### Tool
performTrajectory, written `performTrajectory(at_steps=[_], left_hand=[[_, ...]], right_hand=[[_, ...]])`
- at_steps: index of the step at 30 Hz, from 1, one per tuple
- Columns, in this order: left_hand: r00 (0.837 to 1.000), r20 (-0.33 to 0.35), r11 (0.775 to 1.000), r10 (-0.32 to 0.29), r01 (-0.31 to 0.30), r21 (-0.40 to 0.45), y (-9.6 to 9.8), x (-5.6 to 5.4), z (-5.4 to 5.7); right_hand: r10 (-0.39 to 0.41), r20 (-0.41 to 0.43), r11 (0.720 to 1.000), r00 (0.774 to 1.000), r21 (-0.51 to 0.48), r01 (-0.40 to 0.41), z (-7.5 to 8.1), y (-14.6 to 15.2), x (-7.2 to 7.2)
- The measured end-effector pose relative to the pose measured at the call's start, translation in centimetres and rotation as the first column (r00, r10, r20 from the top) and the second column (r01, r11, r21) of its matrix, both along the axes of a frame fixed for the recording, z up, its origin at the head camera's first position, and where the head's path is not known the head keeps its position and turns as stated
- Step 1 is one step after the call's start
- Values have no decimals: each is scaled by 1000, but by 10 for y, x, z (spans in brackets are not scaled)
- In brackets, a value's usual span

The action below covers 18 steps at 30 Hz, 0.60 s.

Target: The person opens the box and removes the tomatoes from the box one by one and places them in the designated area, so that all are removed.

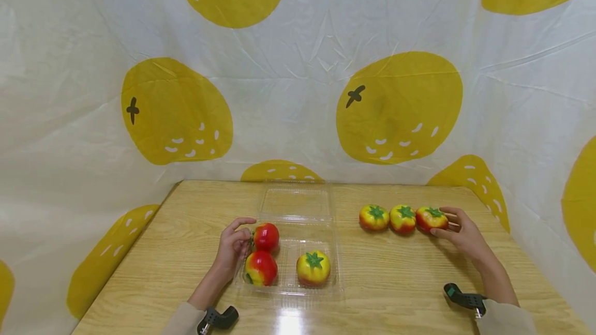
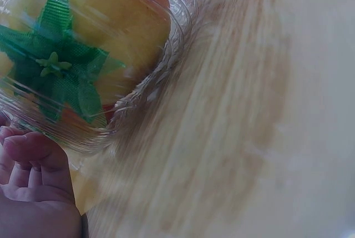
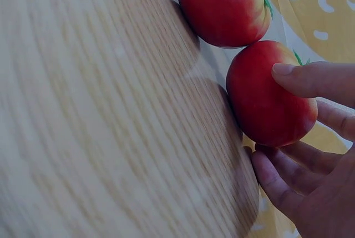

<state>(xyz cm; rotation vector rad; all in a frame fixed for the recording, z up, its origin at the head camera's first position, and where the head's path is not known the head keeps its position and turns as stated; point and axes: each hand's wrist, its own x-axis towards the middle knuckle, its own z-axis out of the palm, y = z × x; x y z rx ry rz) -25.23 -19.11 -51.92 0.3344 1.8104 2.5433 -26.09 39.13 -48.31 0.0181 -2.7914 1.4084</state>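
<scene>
My left hand point(image 1: 231, 248) holds the left edge of a clear plastic clamshell container point(image 1: 335, 244), its lid open toward the back. Inside are two red-and-yellow toy tomatoes at the left, one behind the other, and a yellow one point(image 1: 314, 268) at the right, green leaves up. In the left wrist view, curled fingers point(image 2: 41, 157) meet the container's corner. On the right, my right hand point(image 1: 465, 237) grips the end tomato point(image 1: 427, 219) of a row of three. The right wrist view has its thumb on that tomato point(image 3: 266, 96) and the fingers curved around the far side.
Two more toy tomatoes, one at the left end point(image 1: 374, 217) and one in the middle point(image 1: 402, 219), stand beside the gripped one on the wooden table point(image 1: 382, 278). A white curtain point(image 1: 288, 92) with yellow fruit prints surrounds the table's back and sides.
</scene>
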Motion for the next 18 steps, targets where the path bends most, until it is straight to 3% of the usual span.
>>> performTrajectory(at_steps=[18], left_hand=[[1000, -7, 1000, 0, 0, 16, 0, -2, -3]], right_hand=[[-5, 2, 1000, 1000, -14, 5, 2, 1, 1]])
